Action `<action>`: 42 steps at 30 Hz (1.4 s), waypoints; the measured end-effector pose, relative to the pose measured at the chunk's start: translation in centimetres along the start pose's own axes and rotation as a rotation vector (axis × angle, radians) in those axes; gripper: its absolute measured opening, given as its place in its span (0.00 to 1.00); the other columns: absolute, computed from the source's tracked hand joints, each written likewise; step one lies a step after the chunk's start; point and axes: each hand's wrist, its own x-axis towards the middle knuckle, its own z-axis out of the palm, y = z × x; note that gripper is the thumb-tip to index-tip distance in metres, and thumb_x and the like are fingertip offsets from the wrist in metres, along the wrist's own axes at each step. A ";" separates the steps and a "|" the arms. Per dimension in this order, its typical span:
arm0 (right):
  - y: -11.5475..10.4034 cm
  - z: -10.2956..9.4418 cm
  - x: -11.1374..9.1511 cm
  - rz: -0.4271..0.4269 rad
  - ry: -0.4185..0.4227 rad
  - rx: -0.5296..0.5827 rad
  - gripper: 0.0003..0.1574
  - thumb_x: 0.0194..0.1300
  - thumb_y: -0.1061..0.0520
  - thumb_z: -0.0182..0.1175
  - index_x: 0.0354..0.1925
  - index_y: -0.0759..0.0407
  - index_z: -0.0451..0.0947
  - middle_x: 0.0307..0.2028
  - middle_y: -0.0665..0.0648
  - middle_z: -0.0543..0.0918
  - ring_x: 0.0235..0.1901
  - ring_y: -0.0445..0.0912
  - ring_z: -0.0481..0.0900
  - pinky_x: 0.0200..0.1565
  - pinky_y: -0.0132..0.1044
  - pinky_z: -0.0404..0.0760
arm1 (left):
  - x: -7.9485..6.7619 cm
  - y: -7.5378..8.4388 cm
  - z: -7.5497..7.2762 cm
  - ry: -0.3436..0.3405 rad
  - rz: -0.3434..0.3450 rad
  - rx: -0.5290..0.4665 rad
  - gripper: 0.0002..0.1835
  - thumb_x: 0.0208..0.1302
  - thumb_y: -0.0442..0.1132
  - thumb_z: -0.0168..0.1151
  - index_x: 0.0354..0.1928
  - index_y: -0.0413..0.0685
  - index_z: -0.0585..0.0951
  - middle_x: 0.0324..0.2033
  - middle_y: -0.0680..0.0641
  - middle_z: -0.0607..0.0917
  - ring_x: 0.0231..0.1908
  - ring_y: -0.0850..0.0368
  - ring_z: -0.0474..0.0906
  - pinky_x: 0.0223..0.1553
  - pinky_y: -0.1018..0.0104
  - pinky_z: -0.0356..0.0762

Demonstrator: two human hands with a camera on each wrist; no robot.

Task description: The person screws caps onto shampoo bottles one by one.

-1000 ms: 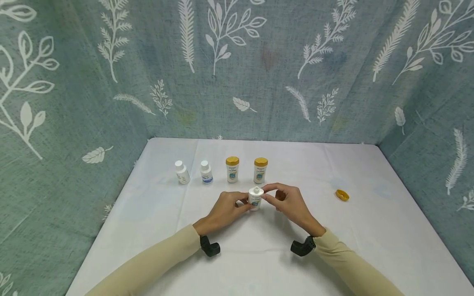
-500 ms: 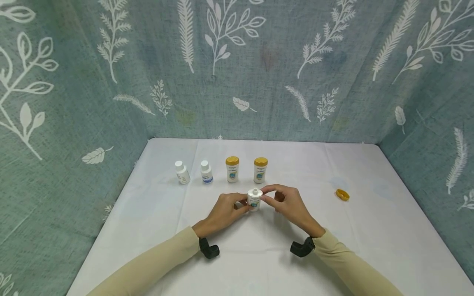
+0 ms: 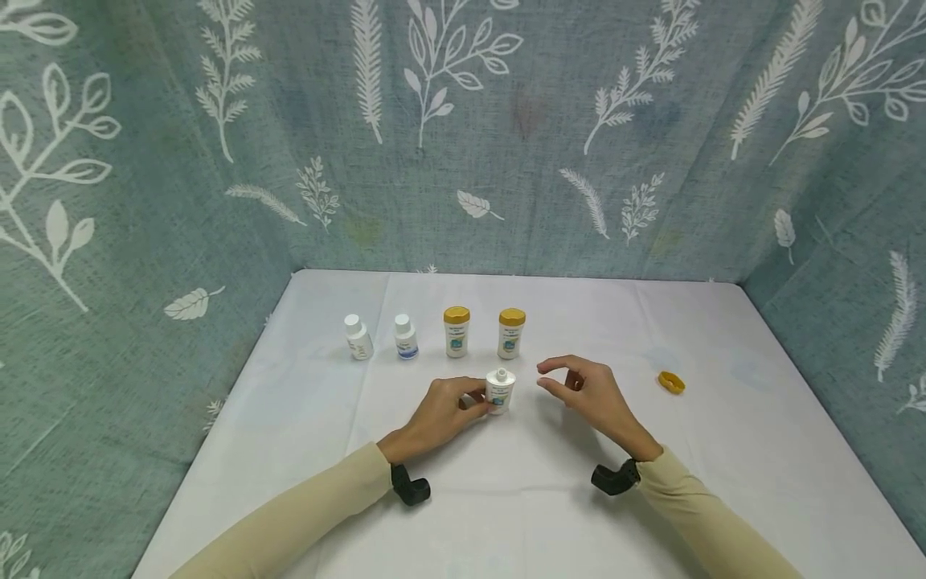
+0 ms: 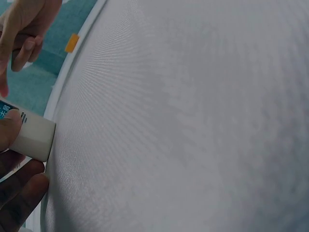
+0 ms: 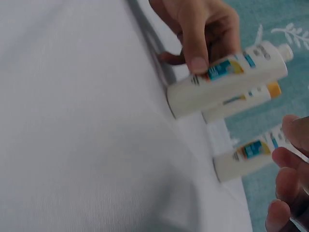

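My left hand (image 3: 440, 412) grips a small white bottle (image 3: 500, 394) around its body near the middle of the table. The bottle stands upright, with no yellow cap on it and a narrow white nozzle on top. In the right wrist view its label shows blue and yellow beside the thumb. My right hand (image 3: 592, 396) is off to the bottle's right, thumb and forefinger apart with nothing between them. Farther right lies a loose yellow cap (image 3: 670, 383), which the left wrist view also shows as a small orange shape (image 4: 71, 43).
Behind the hands stand two white bottles with yellow caps, one on the left (image 3: 456, 333) and one on the right (image 3: 510, 334). Left of them are two small white-capped bottles (image 3: 358, 338) (image 3: 406, 338). A leaf-patterned green cloth (image 3: 477, 137) hangs behind the white-covered table (image 3: 463, 515).
My right hand has let go of the bottle's top and moved away to the right. The left hand keeps its grip, and the bottle stays in nearly the same spot.
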 end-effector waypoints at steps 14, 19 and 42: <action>5.1 -5.8 -2.6 0.036 0.118 -0.147 0.18 0.65 0.55 0.73 0.53 0.54 0.86 0.19 0.51 0.79 0.16 0.41 0.70 0.17 0.32 0.64 | 0.2 -0.1 0.0 -0.011 0.026 -0.019 0.13 0.68 0.39 0.71 0.53 0.48 0.87 0.45 0.53 0.90 0.41 0.66 0.84 0.38 0.72 0.83; 6.5 -7.6 -3.7 0.055 0.199 -0.218 0.18 0.65 0.58 0.73 0.52 0.54 0.86 0.19 0.50 0.76 0.15 0.41 0.68 0.17 0.33 0.65 | 0.2 -0.1 -0.1 -0.010 0.026 -0.019 0.13 0.67 0.38 0.71 0.53 0.48 0.86 0.45 0.53 0.90 0.41 0.65 0.85 0.38 0.72 0.84; 9.9 -10.8 -6.4 0.276 0.172 -0.300 0.25 0.67 0.60 0.70 0.60 0.66 0.79 0.56 0.74 0.74 0.24 0.46 0.74 0.18 0.34 0.73 | -0.2 0.0 -0.2 -0.019 -0.006 -0.029 0.12 0.67 0.39 0.72 0.51 0.49 0.87 0.44 0.55 0.89 0.41 0.66 0.84 0.39 0.71 0.84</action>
